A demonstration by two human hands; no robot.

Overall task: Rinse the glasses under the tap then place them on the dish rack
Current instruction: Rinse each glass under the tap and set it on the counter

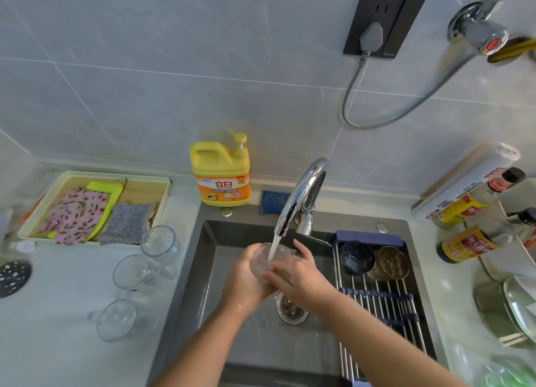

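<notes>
A clear glass (268, 256) sits under the running stream from the chrome tap (301, 195), over the grey sink (208, 259). My left hand (246, 279) cups it from below and the left. My right hand (293, 276) wraps over its right side. Three more clear glasses stand on the counter to the left: one upright (159, 246), one on its side (130, 272) and one nearer me (117, 320). The dish rack (383, 302) spans the sink's right part and carries a dark blue glass (356, 257) and a brown glass (393, 261).
A yellow detergent bottle (222, 171) and a blue sponge (274, 202) stand behind the sink. A tray of cloths (92, 208) lies at the back left. Sauce bottles (464, 241) and plates (519, 305) crowd the right counter. The drain (290, 305) lies below my hands.
</notes>
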